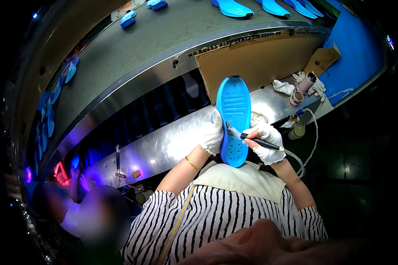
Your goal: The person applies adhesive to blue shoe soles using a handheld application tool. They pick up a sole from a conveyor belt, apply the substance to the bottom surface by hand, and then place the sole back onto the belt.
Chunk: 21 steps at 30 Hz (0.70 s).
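A bright blue shoe sole (239,104) stands tilted up before my chest, its ridged and dimpled face toward me. My left hand (212,133), in a white glove, grips its left edge. In my right hand (269,140), whose white glove leaves some fingertips bare, is a brush (264,141) with a black handle. A clear tube trails from the handle's end. The bristles touch the sole near its left edge, about mid-length. Behind the right hand, a pale dish (258,118) is partly hidden by the sole.
A green conveyor belt (154,39) with several blue soles (234,8) curves beyond the metal bench (163,148). Cardboard (247,57) leans on its edge. Pinkish rolls (307,82) and white gloves (283,87) lie right, near a jar (297,131). Another person (73,214) works at left.
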Motion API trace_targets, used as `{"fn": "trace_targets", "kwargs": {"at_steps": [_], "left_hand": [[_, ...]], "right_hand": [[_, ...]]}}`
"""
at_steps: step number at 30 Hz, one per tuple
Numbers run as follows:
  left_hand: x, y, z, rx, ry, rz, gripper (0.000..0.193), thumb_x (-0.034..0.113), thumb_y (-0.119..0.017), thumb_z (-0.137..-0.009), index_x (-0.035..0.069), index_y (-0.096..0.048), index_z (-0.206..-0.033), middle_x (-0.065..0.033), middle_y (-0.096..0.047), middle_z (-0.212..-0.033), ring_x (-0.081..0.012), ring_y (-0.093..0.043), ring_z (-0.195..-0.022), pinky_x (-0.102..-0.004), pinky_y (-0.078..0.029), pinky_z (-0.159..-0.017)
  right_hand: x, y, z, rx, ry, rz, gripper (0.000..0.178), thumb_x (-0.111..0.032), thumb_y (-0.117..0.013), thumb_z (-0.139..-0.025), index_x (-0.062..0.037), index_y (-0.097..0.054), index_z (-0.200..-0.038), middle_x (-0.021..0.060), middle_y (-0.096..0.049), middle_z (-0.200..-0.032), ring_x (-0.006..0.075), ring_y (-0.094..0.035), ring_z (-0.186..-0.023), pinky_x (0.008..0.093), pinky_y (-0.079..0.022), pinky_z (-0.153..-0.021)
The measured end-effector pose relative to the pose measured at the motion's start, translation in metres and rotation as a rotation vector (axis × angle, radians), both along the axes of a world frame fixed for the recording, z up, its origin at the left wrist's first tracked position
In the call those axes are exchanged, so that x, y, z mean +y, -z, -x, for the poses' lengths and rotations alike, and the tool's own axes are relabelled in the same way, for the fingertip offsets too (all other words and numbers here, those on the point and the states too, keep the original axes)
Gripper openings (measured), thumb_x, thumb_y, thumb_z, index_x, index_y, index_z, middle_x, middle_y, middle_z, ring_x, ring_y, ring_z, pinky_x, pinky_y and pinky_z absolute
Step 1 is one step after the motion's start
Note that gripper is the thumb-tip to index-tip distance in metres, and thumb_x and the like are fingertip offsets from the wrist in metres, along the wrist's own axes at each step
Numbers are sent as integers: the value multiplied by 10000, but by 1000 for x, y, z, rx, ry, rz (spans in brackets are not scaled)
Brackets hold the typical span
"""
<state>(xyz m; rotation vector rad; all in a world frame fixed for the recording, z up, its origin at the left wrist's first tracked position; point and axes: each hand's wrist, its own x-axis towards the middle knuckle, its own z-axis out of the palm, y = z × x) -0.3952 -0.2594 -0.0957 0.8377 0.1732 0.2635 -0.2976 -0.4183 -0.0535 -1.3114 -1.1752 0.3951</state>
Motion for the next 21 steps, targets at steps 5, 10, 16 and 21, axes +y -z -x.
{"fn": "trace_targets", "kwargs": {"at_steps": [5,10,16,21], "left_hand": [[9,-23,-17,-210,49,222,1061,872,-277,-672,56,-374,-1343,-198,-539,-1226,-358,-571,-1073,-491,-477,-916],[22,-34,-29,-374,-7,325,1111,898,-348,-607,41,-406,-1312,-182,-554,-1199,-339,-593,-1003,-503,-468,-914],[29,-51,-30,-576,-43,351,1118,872,-461,-577,33,-399,-1312,-184,-563,-1180,-338,-591,-994,-521,-422,-964],[47,-52,-34,-642,0,200,1138,877,-479,-542,57,-393,-1325,-210,-539,-1209,-369,-580,-1025,-524,-433,-955]], "right_hand": [[7,0,-11,295,-40,-14,133,50,-689,-758,-14,-618,-851,98,-658,-852,130,-632,-754,249,-504,-687],[21,-14,-3,50,-89,-103,148,58,-708,-734,-7,-622,-836,105,-651,-847,139,-628,-720,252,-500,-655],[20,-19,-8,365,-94,-72,107,63,-695,-752,-8,-644,-814,93,-662,-819,111,-626,-653,224,-502,-598],[20,-13,-9,328,-231,54,139,34,-705,-748,-4,-608,-841,84,-661,-811,116,-627,-712,226,-497,-612]]}}
